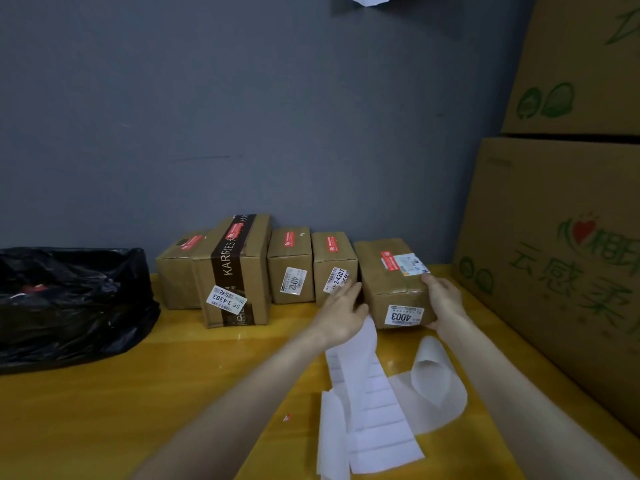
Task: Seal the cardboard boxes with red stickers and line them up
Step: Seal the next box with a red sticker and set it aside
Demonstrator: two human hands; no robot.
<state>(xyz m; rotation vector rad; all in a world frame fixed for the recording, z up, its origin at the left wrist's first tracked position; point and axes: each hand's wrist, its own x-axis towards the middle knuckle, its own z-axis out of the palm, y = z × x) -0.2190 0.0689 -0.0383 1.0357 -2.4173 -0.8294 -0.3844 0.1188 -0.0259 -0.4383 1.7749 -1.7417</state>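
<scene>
The person is pressing the rightmost cardboard box (pixel 394 282), labelled 4003, between both hands on the yellow desk (pixel 138 393). The left hand (pixel 341 313) is lying flat against this box's left side with its fingers straight. The right hand (pixel 445 299) is lying along its right side, fingers extended and not curled, thumb at the top edge. A red sticker (pixel 389 260) is sitting across the top seam of the 4003 box. Four more stickered boxes (pixel 290 265) are standing in a row just left of it, against the grey wall. White backing-paper strips (pixel 370 393) are lying in front of the 4003 box, a black plastic bag (pixel 69 303) well to its left, and large printed cartons (pixel 554 271) are standing near its right.
</scene>
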